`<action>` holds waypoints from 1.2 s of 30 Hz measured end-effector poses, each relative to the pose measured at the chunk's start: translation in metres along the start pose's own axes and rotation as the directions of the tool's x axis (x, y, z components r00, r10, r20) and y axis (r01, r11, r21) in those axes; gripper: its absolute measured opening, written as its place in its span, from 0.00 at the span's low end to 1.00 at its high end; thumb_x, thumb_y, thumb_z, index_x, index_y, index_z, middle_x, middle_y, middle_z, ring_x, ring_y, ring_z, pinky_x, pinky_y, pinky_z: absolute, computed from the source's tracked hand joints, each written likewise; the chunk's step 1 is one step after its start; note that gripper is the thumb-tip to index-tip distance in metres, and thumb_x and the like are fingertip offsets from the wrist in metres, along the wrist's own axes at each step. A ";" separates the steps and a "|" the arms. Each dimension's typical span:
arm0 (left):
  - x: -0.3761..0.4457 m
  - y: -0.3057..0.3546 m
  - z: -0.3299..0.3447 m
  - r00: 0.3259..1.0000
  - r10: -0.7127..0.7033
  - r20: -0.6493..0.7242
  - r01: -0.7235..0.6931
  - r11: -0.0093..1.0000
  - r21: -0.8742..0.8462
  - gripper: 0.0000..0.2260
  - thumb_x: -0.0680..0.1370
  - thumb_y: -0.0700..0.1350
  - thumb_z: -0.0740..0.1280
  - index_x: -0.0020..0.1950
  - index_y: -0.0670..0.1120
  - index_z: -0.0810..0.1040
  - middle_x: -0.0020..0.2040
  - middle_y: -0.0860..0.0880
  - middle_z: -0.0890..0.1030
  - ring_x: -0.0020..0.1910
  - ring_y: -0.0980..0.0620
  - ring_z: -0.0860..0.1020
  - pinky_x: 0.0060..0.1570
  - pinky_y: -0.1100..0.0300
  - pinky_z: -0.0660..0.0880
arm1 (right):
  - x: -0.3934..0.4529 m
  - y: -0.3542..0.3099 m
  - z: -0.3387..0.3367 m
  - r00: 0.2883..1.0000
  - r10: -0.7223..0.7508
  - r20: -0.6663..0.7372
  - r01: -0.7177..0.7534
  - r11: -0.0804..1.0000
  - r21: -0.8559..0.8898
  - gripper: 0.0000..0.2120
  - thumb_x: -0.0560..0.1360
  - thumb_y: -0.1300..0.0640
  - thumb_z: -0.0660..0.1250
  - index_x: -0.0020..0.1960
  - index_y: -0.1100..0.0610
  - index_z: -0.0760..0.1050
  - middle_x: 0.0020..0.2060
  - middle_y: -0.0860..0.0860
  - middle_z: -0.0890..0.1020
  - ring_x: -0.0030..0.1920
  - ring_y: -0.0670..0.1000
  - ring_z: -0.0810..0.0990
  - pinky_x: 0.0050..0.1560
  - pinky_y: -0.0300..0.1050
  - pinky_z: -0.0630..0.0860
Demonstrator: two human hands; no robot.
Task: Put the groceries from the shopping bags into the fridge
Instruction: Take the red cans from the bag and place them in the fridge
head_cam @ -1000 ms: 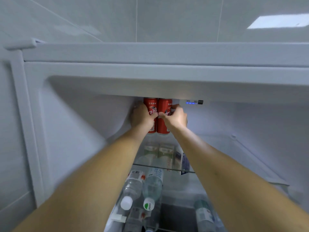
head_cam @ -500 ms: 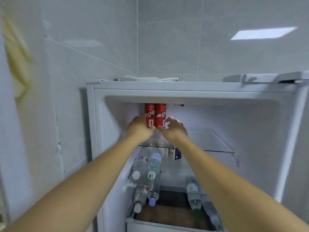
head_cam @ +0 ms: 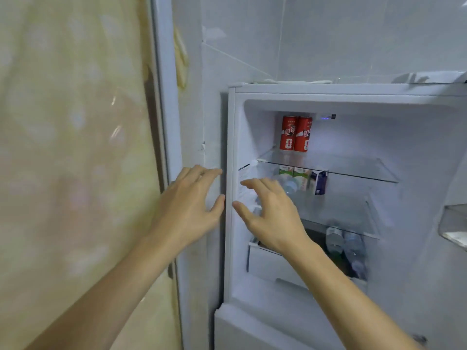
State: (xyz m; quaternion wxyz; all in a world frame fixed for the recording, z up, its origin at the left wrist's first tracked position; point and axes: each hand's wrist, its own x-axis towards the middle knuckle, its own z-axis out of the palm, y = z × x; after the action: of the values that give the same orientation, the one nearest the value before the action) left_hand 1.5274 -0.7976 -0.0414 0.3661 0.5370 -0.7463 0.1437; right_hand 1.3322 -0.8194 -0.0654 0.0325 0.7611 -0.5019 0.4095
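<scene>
Cans [head_cam: 295, 133] upright, top shelf [head_cam: 353, 170] | hands empty | bottles [head_cam: 346, 246] blurred, perhaps water

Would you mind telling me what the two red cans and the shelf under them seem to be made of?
Red cans: probably aluminium, glossy printed finish with highlights. Top shelf: apparently clear glass, since the cartons below show through it.

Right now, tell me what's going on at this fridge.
A person is stocking the open fridge. Two red cola cans stand upright, side by side, on the top glass shelf. Both the left hand and right hand are open and empty in front of it. Cartons sit one shelf down, water bottles lower.
</scene>
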 end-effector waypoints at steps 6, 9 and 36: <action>-0.154 -0.033 -0.097 0.964 -0.241 -0.113 0.264 0.918 0.296 0.23 0.75 0.53 0.67 0.71 0.51 0.76 0.63 0.53 0.79 0.63 0.47 0.76 0.54 0.47 0.78 | -0.054 -0.112 0.039 0.946 -0.317 0.067 0.285 0.912 0.294 0.24 0.79 0.40 0.66 0.70 0.50 0.75 0.60 0.45 0.79 0.63 0.50 0.74 0.59 0.46 0.74; -0.241 -0.030 -0.156 0.916 -0.379 -0.130 0.396 0.811 0.431 0.24 0.76 0.54 0.66 0.72 0.51 0.75 0.64 0.52 0.79 0.64 0.48 0.76 0.53 0.47 0.78 | -0.105 -0.177 0.054 0.884 -0.456 0.107 0.368 0.818 0.442 0.24 0.79 0.40 0.66 0.71 0.50 0.75 0.60 0.44 0.78 0.63 0.49 0.74 0.59 0.46 0.75; -0.949 0.206 -0.451 -0.230 -0.694 -0.682 0.817 -0.519 0.252 0.13 0.78 0.50 0.69 0.62 0.49 0.80 0.54 0.49 0.80 0.57 0.45 0.77 0.46 0.48 0.80 | -0.753 -0.654 0.102 -0.344 -0.939 -0.002 0.160 -0.060 0.985 0.12 0.78 0.54 0.68 0.61 0.51 0.76 0.52 0.47 0.81 0.54 0.52 0.81 0.48 0.53 0.80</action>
State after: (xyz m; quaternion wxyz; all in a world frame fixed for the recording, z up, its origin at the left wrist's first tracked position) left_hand 1.6645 0.2157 -0.3583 0.1400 0.9730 0.1424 0.1159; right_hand 1.7882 0.0121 -0.3907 -0.2745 0.8762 0.3920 -0.0572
